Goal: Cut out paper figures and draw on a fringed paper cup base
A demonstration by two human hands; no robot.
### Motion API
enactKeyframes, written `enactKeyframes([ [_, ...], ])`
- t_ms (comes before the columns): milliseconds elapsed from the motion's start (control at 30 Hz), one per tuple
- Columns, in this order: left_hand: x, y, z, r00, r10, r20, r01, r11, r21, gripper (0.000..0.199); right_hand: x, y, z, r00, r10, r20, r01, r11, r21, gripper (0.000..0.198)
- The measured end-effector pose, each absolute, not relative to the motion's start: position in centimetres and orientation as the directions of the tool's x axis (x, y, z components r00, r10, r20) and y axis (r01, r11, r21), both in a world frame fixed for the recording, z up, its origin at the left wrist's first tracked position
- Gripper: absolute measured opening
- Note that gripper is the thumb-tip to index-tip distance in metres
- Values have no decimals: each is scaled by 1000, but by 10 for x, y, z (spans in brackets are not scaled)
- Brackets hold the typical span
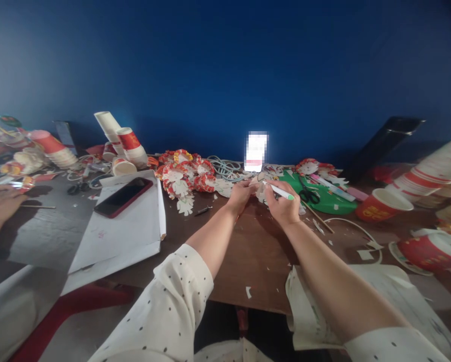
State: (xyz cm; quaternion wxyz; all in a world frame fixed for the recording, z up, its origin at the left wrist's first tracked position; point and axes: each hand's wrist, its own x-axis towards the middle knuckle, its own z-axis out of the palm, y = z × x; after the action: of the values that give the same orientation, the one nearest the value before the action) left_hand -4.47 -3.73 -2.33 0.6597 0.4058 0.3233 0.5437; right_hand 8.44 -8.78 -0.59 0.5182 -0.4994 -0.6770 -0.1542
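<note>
My right hand (285,207) is closed round a white marker (282,191) with a green end, its tip side pointing left. Close beside it, my left hand (241,195) grips a pale paper cutout (262,178), partly hidden by the fingers. The marker's tip is over or against the cutout; contact is too small to tell. Behind both hands a lit phone (256,151) stands upright against the wall. Black scissors (309,195) lie right of my right hand on a green sheet (338,202).
Red-and-white cut paper cups (185,173) are heaped on the left. A dark phone (123,197) rests on a white board (123,241). Stacked paper cups (432,166) and a red cup (383,205) stand right. Another person's hand (1,208) is at far left. Paper scraps dot the brown table (251,261).
</note>
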Motion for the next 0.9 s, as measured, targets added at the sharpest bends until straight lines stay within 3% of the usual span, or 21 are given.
enactKeyframes([
  [900,-42,-36,-29,214,974,72,-479,40,877,25,82,-86,-9,-12,516,856,831,482,-279,23],
])
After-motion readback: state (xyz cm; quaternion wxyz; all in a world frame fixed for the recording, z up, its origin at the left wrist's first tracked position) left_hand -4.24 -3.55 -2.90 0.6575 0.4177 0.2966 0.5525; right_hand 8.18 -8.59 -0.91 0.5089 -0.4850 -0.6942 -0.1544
